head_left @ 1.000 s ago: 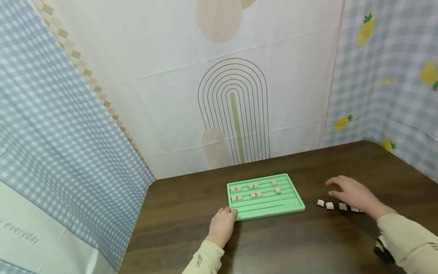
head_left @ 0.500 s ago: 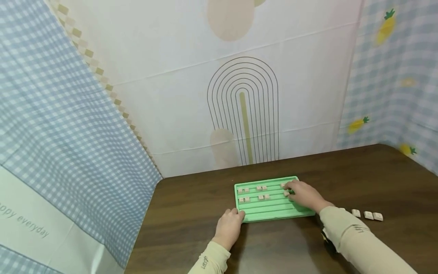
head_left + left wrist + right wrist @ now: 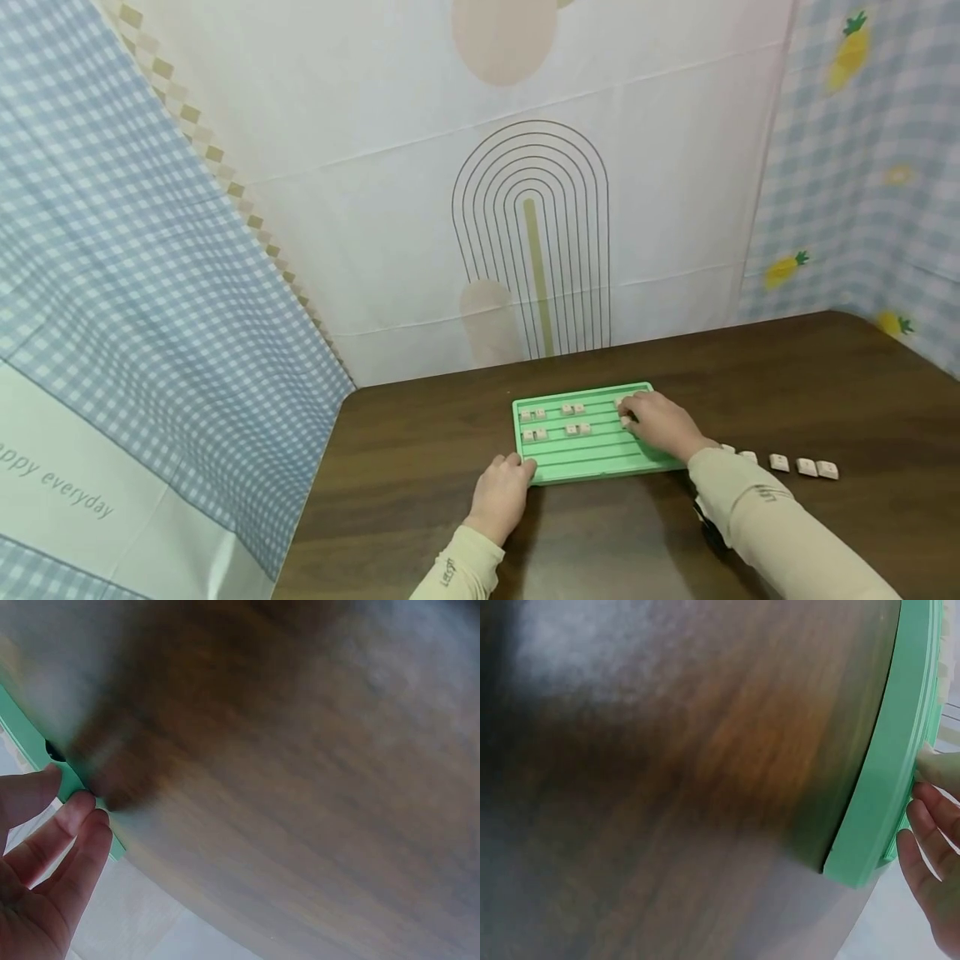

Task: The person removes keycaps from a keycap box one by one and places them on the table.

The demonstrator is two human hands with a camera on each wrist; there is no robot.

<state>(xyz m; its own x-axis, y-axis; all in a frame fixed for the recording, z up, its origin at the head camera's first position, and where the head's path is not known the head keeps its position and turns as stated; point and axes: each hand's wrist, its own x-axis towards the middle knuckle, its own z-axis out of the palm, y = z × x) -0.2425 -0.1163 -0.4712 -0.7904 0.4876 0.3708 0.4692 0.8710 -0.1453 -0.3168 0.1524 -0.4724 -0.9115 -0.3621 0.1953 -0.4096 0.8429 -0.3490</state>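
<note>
A green ridged tray point(image 3: 600, 458) lies on the table, bearing several small cream keycaps point(image 3: 577, 429) set along its upper two grooves. My left hand point(image 3: 501, 493) grips the tray's near left corner, thumb and fingertips against its rim in the left wrist view. Over the tray's right part, my right hand point(image 3: 663, 425) has its thumb and fingers drawn together as if round a keycap, right beside a keycap point(image 3: 626, 422) in the second groove. The fingers hide what lies between them. In the right wrist view, those fingertips are just past the tray's green side wall point(image 3: 877, 780).
A loose row of several keycaps point(image 3: 806, 467) lies on the brown table point(image 3: 390, 467) right of the tray, partly behind the right sleeve. Printed cloth point(image 3: 375, 250) hangs along the table's back and sides.
The right hand has come left from above the loose keycaps to the tray's right part, staying there over the last half second. The left hand keeps its hold on the corner.
</note>
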